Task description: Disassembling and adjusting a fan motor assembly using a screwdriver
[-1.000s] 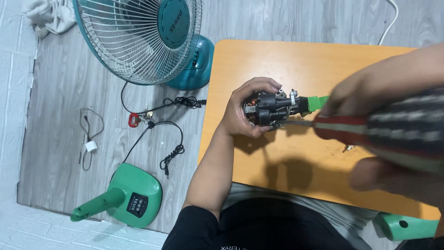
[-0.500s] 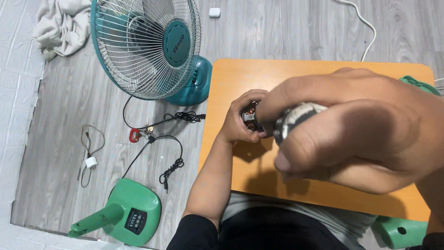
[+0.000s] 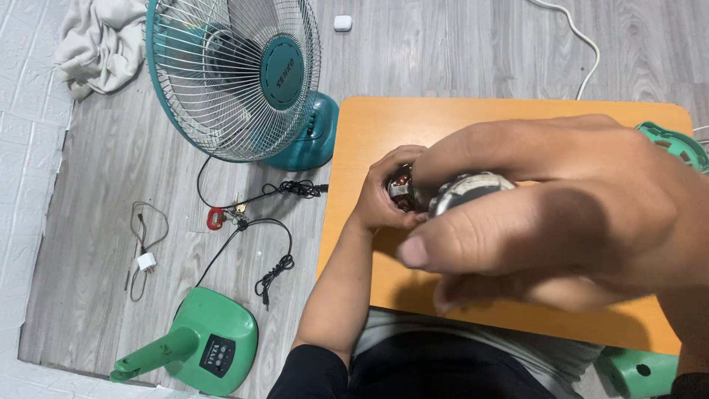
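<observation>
The left hand (image 3: 384,196) was curled round one end of a small fan motor (image 3: 432,193), its copper windings and metal core just showing between the fingers, and it held the piece above the orange table (image 3: 384,129). The right hand (image 3: 561,207) loomed close to the camera, closed over the motor's other end with thumb and fingers wrapped about the grey metal casing, so most of the part was hidden. Both hands gripped it at once, touching each other at the middle. Beyond the table's left edge a teal fan (image 3: 236,74) stood on the grey plank floor (image 3: 458,44), with black cords (image 3: 273,222) trailing from it. Nearer the person's knee lay a green fan base (image 3: 207,347), well apart from the fan, and a crumpled pale cloth (image 3: 100,44) sat in the far corner.
</observation>
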